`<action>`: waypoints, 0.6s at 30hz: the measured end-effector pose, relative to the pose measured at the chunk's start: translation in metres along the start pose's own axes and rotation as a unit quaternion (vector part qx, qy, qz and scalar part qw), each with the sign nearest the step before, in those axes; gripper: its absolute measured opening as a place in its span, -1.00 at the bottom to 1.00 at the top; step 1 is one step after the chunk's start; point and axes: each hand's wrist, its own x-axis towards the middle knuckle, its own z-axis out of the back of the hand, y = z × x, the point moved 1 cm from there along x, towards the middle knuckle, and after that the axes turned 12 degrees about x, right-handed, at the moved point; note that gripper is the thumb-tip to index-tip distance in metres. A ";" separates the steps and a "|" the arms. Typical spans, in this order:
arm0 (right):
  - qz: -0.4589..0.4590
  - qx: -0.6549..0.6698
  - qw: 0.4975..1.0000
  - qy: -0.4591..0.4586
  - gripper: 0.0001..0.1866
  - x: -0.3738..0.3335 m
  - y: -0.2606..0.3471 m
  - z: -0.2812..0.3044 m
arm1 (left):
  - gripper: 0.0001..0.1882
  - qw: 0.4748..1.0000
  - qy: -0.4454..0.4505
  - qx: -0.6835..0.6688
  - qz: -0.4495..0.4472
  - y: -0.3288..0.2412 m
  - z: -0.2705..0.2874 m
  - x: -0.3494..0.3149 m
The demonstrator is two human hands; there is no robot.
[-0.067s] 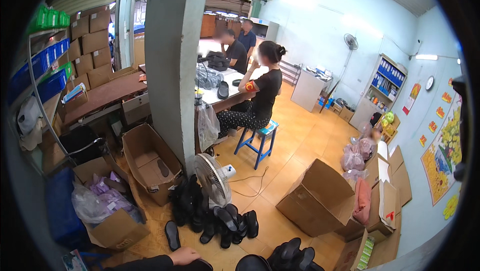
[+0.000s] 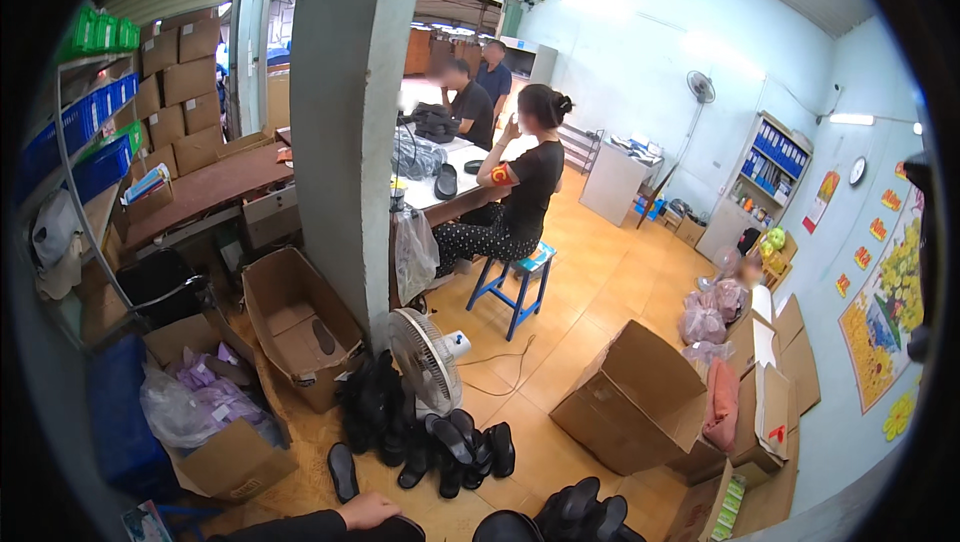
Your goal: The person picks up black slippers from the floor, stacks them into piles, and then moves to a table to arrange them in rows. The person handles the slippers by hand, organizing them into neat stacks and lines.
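Note:
At the lower edge my left hand (image 2: 368,511), in a dark sleeve, is closed over the end of a black slipper (image 2: 402,530); most of that slipper is cut off by the frame. My right hand is out of view. A single black slipper (image 2: 343,472) lies on the floor just beyond my left hand. Farther on, a heap of black slippers (image 2: 455,442) spreads around the foot of the fan. To the right, a dark rounded thing (image 2: 505,526) shows in part, beside more black slippers (image 2: 585,512).
A standing fan (image 2: 425,362) is by the pillar (image 2: 345,142). Open cardboard boxes stand left (image 2: 300,327) and right (image 2: 630,397). A box holds purple items in plastic (image 2: 215,392). A person (image 2: 530,182) sits on a blue stool at a table; two others are behind.
The whole view has shifted very slightly. My left hand stays at the slipper, and nothing else visibly moves.

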 end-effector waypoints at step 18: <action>-0.007 0.070 0.956 -0.286 -0.24 -0.052 -0.052 -0.157 | -0.61 0.928 0.309 0.021 -0.207 -0.006 0.087 0.054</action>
